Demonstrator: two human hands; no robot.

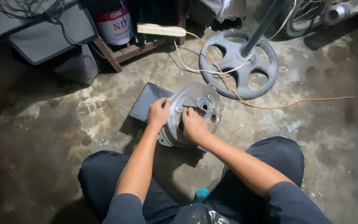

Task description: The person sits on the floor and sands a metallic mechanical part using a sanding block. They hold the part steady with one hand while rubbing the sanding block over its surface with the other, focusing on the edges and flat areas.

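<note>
- left hand (159,113) grips the 9 o'clock rim of the grey metal cover plate (193,112), fingers curled over the edge, thumb on the face; forearm runs up from 7 o'clock, elbow bent, wrist straight
- cover plate sits tilted on the stained concrete floor (42,137), leaning partly on a dark flat pad (146,101) at its 10 o'clock, right in front of the knees
- step looks like working the plate face by hand: judgement, best done with the left grip firm on the rim so the plate can't rock off the pad, pressure kept square to the face
- right hand (193,124) is pressed on the plate centre, fingers bent down near the round holes; can't tell if it pinches anything small, looks like a loose clench against the metal; forearm comes in from 5 o'clock
- round grey fan base (239,62) with pole at 1 o'clock of the plate, orange wire (295,103) trailing to 3 o'clock, well apart from both hands
</note>
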